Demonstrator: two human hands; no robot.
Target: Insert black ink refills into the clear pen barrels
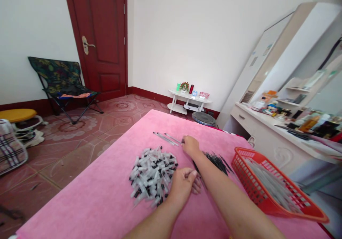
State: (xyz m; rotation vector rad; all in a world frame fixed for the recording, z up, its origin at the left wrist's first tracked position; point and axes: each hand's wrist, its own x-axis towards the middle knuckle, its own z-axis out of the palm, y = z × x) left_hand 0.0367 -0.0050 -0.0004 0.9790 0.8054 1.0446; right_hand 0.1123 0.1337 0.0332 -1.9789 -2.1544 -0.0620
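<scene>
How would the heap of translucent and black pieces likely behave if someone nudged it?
The heap of translucent and black pieces would probably spread and partly collapse, since they appear to lie loosely over one another. Individual pieces look small and slender, so likely light. Some may roll, appearing roughly tubular, though the soft-looking pink cloth could slow them.

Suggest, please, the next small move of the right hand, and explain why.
Probably loosen the right hand and draw it back: it appears to pinch the end of a slim pen lying beside two similar pens.
</scene>
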